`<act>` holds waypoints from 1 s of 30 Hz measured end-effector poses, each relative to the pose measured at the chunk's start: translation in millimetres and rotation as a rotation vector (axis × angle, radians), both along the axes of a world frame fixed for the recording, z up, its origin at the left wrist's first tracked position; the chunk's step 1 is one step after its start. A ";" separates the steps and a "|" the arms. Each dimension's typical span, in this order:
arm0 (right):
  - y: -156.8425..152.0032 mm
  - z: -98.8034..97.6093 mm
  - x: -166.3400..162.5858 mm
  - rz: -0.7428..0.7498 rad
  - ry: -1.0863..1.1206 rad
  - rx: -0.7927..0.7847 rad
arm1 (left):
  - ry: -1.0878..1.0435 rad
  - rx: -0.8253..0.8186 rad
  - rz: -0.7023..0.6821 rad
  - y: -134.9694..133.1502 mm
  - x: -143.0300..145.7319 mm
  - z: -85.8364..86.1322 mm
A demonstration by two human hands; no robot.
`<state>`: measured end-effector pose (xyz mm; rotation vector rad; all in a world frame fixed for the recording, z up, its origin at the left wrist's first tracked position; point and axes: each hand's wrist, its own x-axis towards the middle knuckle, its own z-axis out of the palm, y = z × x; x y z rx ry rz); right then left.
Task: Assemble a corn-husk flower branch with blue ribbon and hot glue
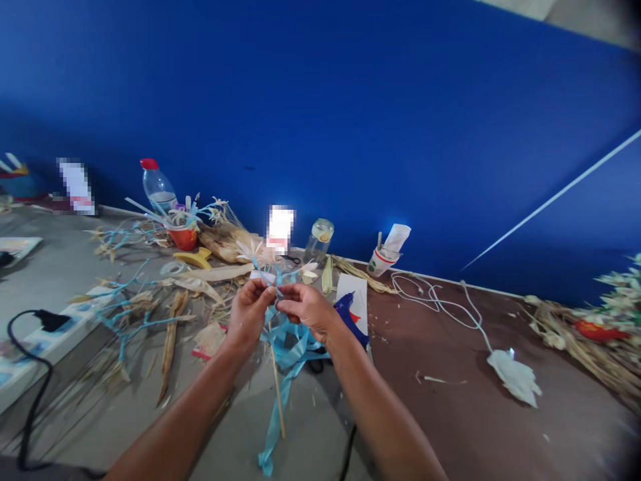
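In front of me, my left hand is closed in a pinch on a thin wooden stick whose upper part is wound with light blue ribbon. My right hand pinches the light blue ribbon close beside the left fingertips. Loose loops of the ribbon hang below both hands, and one end trails down to the tabletop. Pale husk petals fan out above the fingers at the top of the stick. The exact fingertip contact is partly hidden.
Blue-wrapped twigs and dry husks lie to the left, near a red cup and a bottle. Behind stand a glass jar and a paper cup. A white cable and tissue lie right.
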<state>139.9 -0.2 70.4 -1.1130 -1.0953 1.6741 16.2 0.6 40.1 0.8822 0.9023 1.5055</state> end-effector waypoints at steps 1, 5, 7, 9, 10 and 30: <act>-1.5 0.9 -0.1 0.016 -0.059 0.030 | 0.023 0.005 0.007 -0.1 -0.1 0.6; -8.6 7.5 1.7 0.015 -0.558 0.369 | 0.111 0.058 0.037 0.3 -1.2 2.2; -14.6 13.0 4.9 -0.049 -0.885 0.589 | 0.150 0.086 0.058 0.7 -3.1 2.9; -21.7 19.8 9.9 -0.097 -1.092 0.720 | 0.183 0.107 0.074 1.0 -5.7 3.6; -25.0 23.6 12.9 -0.106 -1.143 0.753 | 0.196 0.116 0.078 1.0 -7.1 3.9; 37.1 70.1 68.9 -0.084 -0.452 0.572 | 0.246 0.123 -0.400 -1.7 -9.7 -1.9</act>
